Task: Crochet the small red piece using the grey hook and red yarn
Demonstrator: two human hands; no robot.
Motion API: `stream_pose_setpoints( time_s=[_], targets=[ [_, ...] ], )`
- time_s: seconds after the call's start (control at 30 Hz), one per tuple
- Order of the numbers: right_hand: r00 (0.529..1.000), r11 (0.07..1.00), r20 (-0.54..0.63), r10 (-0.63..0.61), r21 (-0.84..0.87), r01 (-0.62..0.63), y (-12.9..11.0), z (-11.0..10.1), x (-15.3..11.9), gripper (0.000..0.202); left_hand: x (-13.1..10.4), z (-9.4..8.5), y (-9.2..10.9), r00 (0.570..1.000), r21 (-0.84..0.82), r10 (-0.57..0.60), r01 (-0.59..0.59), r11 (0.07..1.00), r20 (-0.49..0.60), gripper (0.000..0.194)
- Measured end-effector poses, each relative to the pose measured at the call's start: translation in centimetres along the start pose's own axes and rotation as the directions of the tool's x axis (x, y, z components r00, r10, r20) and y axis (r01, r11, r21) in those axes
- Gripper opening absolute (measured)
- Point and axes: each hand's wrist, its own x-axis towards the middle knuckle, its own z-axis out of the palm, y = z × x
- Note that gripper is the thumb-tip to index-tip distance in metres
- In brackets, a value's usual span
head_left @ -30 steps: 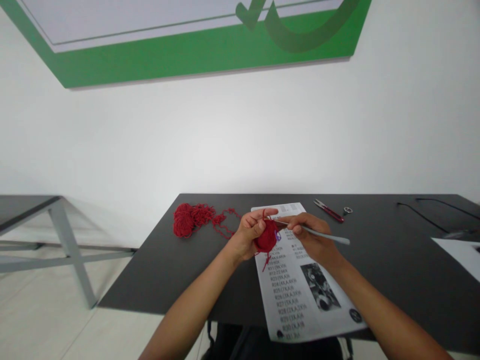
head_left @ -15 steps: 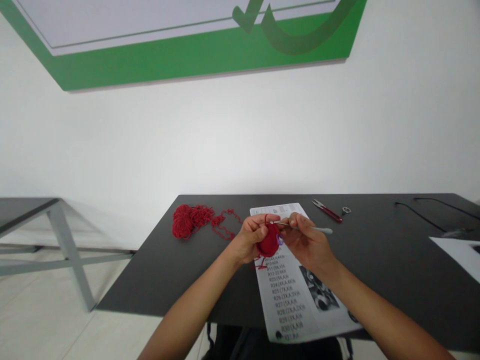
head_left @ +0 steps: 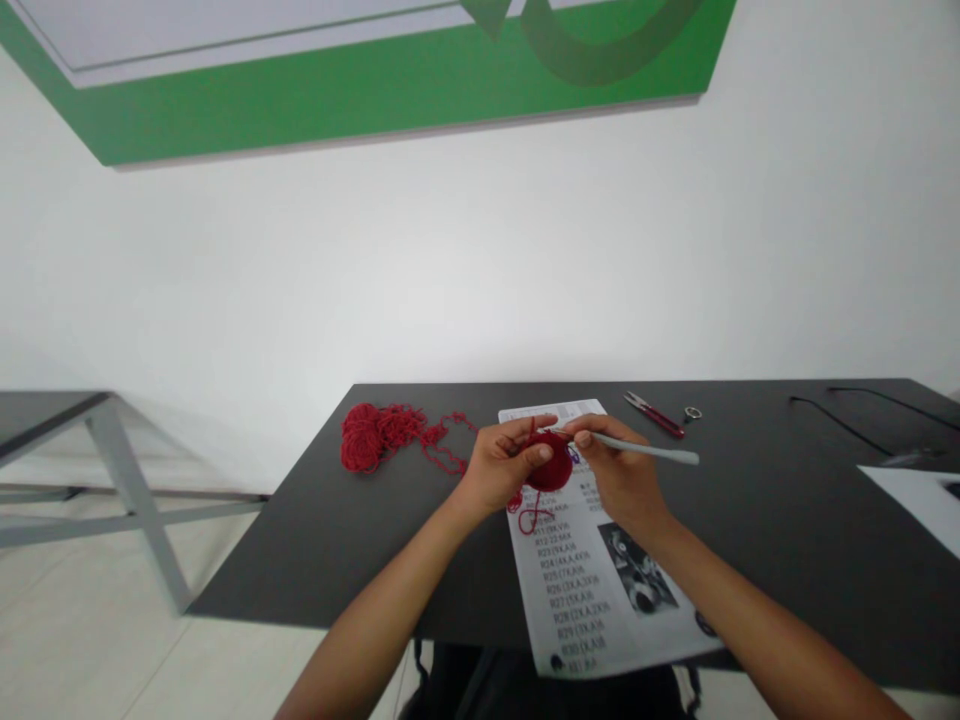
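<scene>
A round piece of red crochet work [head_left: 551, 468] is pinched in my left hand [head_left: 496, 462], thumb on its face, with yarn running up over the raised index finger. My right hand [head_left: 621, 474] grips a crochet hook [head_left: 652, 450] with a pale grey handle; its tip lies at the top edge of the red piece. A small purple stitch marker [head_left: 574, 455] hangs at the piece's right edge, partly hidden by my right fingers. Loose red yarn dangles below the work. Left of my hands, a ball of red yarn [head_left: 364, 440] rests on the table, a tangled strand leading toward me.
Under my hands lies a printed pattern sheet [head_left: 551, 610] on the dark table [head_left: 315, 540]. Red-handled thread snips [head_left: 656, 415] and a small ring [head_left: 692, 413] lie behind my right hand. Eyeglasses [head_left: 900, 455] and another paper [head_left: 907, 500] are at the right.
The hook has swung and slid right, showing more handle. The red piece has turned and shifted slightly right in my left fingers. The camera view has tilted slightly.
</scene>
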Motion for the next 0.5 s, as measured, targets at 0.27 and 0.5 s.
stream_pose_setpoints(
  time_s=[0.27, 0.5],
  targets=[
    [0.996, 0.994, -0.019, -0.091, -0.063, 0.089, 0.1, -0.02, 0.08, 0.039, -0.13, 0.32, -0.06, 0.999, -0.019, -0.043, 0.043, 0.999, 0.001, 0.059],
    [0.977, 0.974, 0.025, -0.213, -0.073, 0.214, -0.2, -0.33, 0.14, 0.031, -0.03, 0.27, -0.06, 0.999, -0.029, -0.042, 0.042, 0.999, 0.002, 0.058]
  ],
)
